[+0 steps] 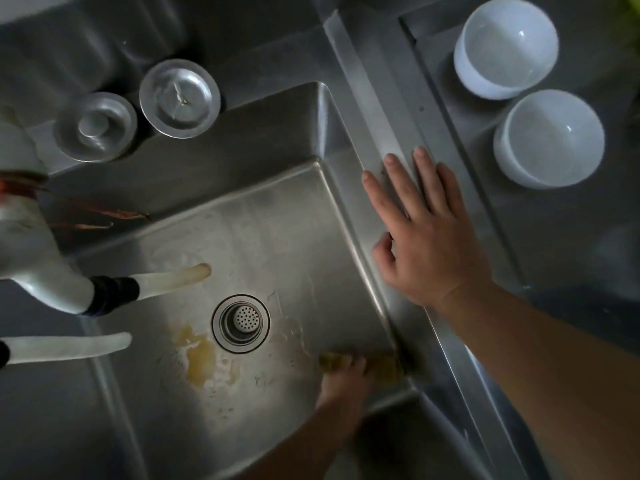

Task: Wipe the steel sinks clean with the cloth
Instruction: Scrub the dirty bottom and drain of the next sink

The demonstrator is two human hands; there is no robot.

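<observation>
Cloth (pixel 360 363) half hidden under blurred left hand (pixel 346 370), grip unclear, right hand (pixel 424 237) flat on sink (pixel 391 140) rim

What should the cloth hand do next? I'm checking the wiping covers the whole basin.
Probably sweep the cloth, pressed by the left hand at the sink's right corner, leftward to the yellowish stain beside the drain; that patch still looks dirty.
</observation>
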